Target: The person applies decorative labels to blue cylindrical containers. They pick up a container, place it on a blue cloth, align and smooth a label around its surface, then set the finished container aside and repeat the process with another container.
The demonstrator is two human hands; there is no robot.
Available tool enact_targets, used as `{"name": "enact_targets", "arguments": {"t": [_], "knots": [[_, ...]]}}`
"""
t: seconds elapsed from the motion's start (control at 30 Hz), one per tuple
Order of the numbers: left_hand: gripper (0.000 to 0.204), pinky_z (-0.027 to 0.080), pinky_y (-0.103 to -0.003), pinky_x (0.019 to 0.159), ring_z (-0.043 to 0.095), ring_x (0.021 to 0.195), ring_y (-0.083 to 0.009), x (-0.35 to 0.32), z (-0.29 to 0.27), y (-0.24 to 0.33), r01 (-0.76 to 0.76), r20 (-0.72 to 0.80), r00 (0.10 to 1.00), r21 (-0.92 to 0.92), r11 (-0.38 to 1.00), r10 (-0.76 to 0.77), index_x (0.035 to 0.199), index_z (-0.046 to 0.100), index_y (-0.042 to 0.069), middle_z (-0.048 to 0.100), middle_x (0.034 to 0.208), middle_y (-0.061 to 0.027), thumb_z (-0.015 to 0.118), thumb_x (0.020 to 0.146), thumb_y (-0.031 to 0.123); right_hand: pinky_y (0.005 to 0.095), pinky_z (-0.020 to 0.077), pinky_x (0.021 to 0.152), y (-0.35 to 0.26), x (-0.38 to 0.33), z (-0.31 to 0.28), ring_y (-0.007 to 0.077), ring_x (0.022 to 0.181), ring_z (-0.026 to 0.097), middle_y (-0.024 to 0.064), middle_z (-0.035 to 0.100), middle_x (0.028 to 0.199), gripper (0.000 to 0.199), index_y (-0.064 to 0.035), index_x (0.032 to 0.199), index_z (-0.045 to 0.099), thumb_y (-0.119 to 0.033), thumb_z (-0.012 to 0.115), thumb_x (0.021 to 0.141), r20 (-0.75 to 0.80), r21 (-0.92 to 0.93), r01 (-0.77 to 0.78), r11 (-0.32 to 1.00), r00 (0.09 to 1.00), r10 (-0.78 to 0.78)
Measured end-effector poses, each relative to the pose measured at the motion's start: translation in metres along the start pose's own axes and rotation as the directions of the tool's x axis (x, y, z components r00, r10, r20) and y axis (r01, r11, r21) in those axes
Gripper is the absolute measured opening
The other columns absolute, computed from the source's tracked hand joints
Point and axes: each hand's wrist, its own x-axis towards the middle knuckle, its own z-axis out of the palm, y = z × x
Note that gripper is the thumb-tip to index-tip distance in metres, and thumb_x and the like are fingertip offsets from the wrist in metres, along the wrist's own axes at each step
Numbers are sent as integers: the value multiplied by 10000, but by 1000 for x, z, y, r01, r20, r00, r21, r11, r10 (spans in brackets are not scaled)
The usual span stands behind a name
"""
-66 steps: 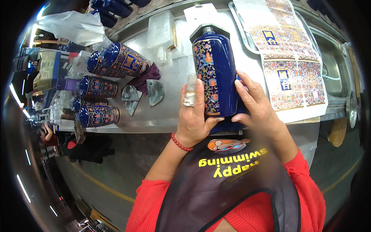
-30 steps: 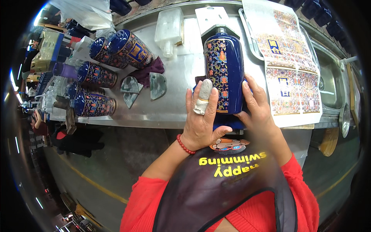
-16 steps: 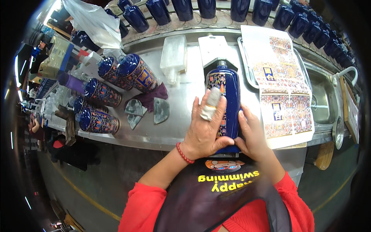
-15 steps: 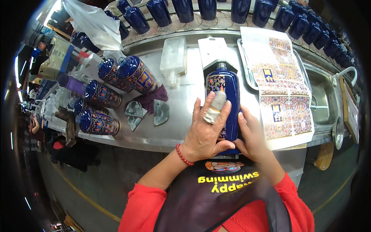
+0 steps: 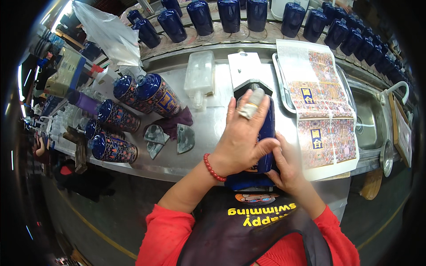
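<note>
A glossy dark blue bottle (image 5: 267, 126) lies in a black cradle (image 5: 253, 85) in front of me, its neck pointing away. My left hand (image 5: 242, 137) is spread flat over its upper face, covering most of the patterned area there. A pale finger cover (image 5: 254, 103) sits on one finger, near the bottle's neck. Against the bottle's lower right side, my right hand (image 5: 288, 166) is curled and steadies it. To the right lies a printed sheet of colourful patterned decals (image 5: 326, 106), partly over a metal tray (image 5: 284, 84).
Several patterned blue bottles (image 5: 117, 113) lie or stand at left beside a purple cloth (image 5: 179, 119) and dark green scraper-like pieces (image 5: 185, 138). A clear rectangular bottle (image 5: 199, 75) lies behind them. Plain blue bottles (image 5: 199, 17) line a conveyor at the back. A sink (image 5: 370, 119) is at right.
My left hand has slid up the bottle toward its neck, covering more of the pattern. The right hand stays at the lower right side. The back row of bottles has shifted.
</note>
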Motion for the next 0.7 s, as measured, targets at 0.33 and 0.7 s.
{"name": "enact_targets", "arguments": {"t": [0.33,0.7], "knots": [[1065,58,-661,1193,207,1488,-526,-13,11,-3,147,-68,988,122,982,-139,1552,252,-123,372,1520,-344,438,947,734,529,444,1078,0,-2,2,510,1308,489,332,349,1547,963,14,1529,388,-29,817,667,-4,16,-22,1000,1000,22],[1083,11,-715,1155,132,1506,-533,-28,3,8,235,-54,970,-54,970,-238,1584,152,-102,354,1545,-329,374,960,755,533,443,1075,-2,-2,1,514,1301,491,340,358,1537,947,37,1521,386,-15,798,670,-14,5,-5,1000,1000,5]]}}
